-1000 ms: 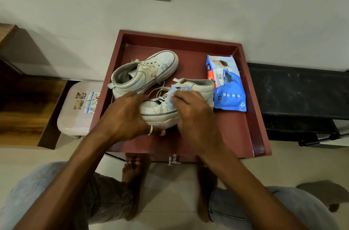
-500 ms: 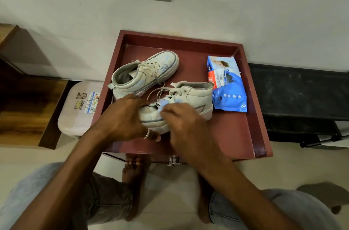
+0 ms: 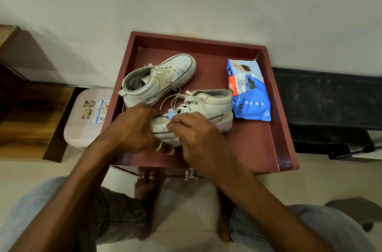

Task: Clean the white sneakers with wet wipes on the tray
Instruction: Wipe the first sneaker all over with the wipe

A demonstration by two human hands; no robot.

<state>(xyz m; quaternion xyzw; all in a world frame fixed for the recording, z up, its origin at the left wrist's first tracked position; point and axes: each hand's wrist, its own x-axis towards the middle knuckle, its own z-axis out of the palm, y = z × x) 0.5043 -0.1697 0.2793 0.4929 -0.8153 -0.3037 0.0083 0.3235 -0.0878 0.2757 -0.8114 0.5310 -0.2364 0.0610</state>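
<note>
Head view: tray [image 3: 285,148] mid-frame, both sneakers on it.
Left hand [image 3: 132,129]: fingers curled round toe of near sneaker [image 3: 208,107], steadying it.
Right hand [image 3: 196,134]: fingers pinching blue wipe [image 3: 171,114] against its laced front.
Risk: loose laces [image 3: 175,98] could snag the blue wipe; hard rubbing may skid the shoe into far sneaker [image 3: 159,80].
Count: two sneakers, one wipe, one wipes pack [image 3: 248,94], one tray.

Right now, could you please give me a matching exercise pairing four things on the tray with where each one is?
Things:
1. far sneaker
2. near sneaker
3. pack
4. wipe

Places:
A. right side of the tray
B. pinched in the right hand
C. back left of the tray
D. gripped at the toe by the left hand

Pairs: 1-C, 2-D, 3-A, 4-B
</note>
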